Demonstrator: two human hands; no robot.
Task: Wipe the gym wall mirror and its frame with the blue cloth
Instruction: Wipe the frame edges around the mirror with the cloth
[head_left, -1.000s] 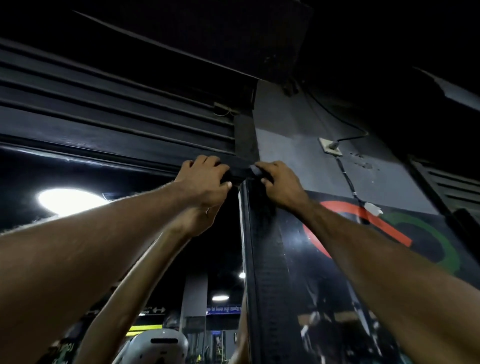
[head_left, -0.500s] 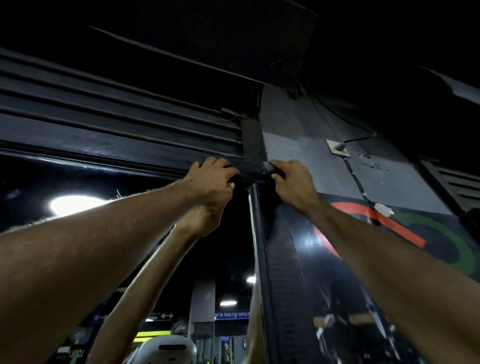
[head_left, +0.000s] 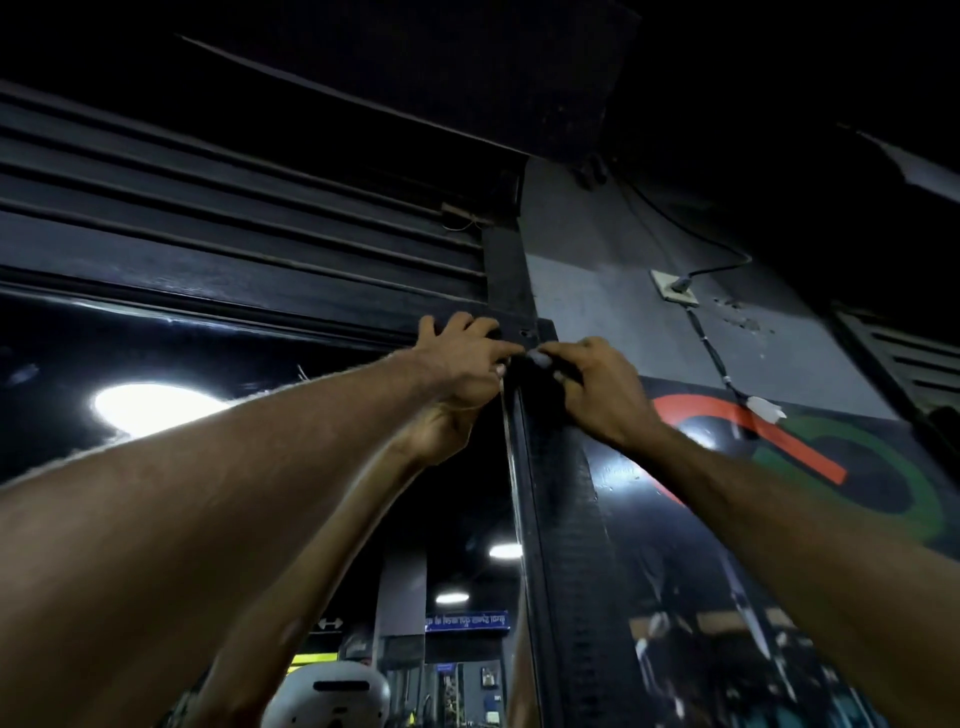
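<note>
The wall mirror (head_left: 457, 525) fills the lower left and reflects my arm and ceiling lights. Its dark frame (head_left: 550, 519) runs up the right side and meets the top rail at a corner. Both my hands are raised to that corner. The blue cloth (head_left: 535, 371) looks almost black here, a small bunch pressed on the corner between my hands. My left hand (head_left: 462, 358) rests on the top rail, thumb and forefinger pinching the cloth's left end. My right hand (head_left: 597, 389) curls its fingers over the cloth's right end.
Dark horizontal slats (head_left: 234, 218) run above the mirror. Right of the frame is a grey wall with a white socket (head_left: 675, 288), a cable running down, and a glossy black panel with red and green markings (head_left: 810, 457).
My hands have drawn closer together at the corner, bunching the cloth between them. My left fingers have spread onto the top rail. The view has shifted a little to the left.
</note>
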